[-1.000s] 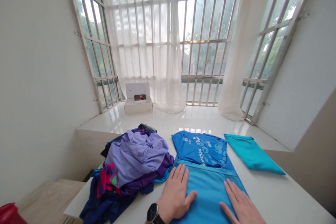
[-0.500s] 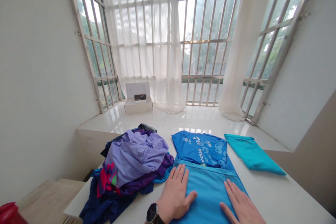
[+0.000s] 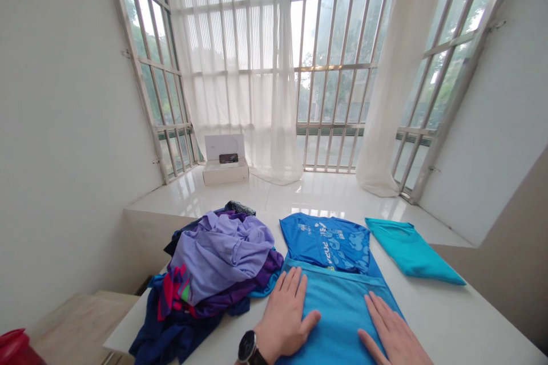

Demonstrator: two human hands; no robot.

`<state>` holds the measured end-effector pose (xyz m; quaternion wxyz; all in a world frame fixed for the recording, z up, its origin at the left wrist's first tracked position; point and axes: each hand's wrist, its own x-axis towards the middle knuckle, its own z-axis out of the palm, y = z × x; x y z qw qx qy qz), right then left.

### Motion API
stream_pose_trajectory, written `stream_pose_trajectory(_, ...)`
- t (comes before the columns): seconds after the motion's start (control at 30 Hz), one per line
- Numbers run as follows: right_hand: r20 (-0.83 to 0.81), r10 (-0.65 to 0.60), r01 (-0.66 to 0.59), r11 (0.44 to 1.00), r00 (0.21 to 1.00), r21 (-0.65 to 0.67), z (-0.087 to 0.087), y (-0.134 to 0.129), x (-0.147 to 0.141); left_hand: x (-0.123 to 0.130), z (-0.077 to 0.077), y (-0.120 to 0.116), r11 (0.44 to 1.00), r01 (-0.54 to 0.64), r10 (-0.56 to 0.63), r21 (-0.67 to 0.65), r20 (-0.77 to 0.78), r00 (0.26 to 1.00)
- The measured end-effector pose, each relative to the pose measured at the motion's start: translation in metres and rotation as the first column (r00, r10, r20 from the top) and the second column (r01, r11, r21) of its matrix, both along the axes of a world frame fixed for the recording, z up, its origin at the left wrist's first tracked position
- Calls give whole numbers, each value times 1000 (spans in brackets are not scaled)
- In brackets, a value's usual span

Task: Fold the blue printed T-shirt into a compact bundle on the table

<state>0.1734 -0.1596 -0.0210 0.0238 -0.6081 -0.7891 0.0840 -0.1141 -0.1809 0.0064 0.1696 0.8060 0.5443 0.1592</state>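
Observation:
A blue printed shirt (image 3: 325, 239) lies on the white table, its lower part folded up so that the plain lighter-blue inner side faces me. My left hand (image 3: 286, 308), with a black watch at the wrist, rests flat on the left edge of the folded part. On its right side lies my right hand (image 3: 391, 328), palm down with thumb apart from the fingers. Neither hand grips the cloth. Left of the shirt is a crumpled heap of clothes (image 3: 222, 254), lavender on top with purple, navy and red pieces below.
A folded teal garment (image 3: 413, 248) lies at the table's right. On the tiled sill behind stands an open white box (image 3: 226, 174) with a phone (image 3: 228, 158) on it. Sheer curtains (image 3: 274, 97) hang before barred windows. A red container (image 3: 19, 348) shows at lower left.

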Motion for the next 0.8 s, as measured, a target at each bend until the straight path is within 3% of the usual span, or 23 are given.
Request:
stream_pose_trajectory(0.2, -5, 19, -18, 999, 1000, 31, -2, 0, 0, 0, -1, 0, 999, -18, 18, 36, -15, 1000)
stream_pose_trajectory(0.5, -129, 122, -91, 970, 984, 225, -24, -5, 21, 7, 0, -16, 996, 0, 5, 92, -53, 999)
stream_pose_trajectory(0.67, -59, 145, -135, 979, 988, 154, -30, -17, 27, 5, -13, -31, 994, 67, -59, 86, -90, 994)
stream_pose_trajectory(0.8, -53, 134, -125, 983, 990, 136, -27, -21, 25, 4, -11, -33, 996, 62, -58, 57, -73, 996)
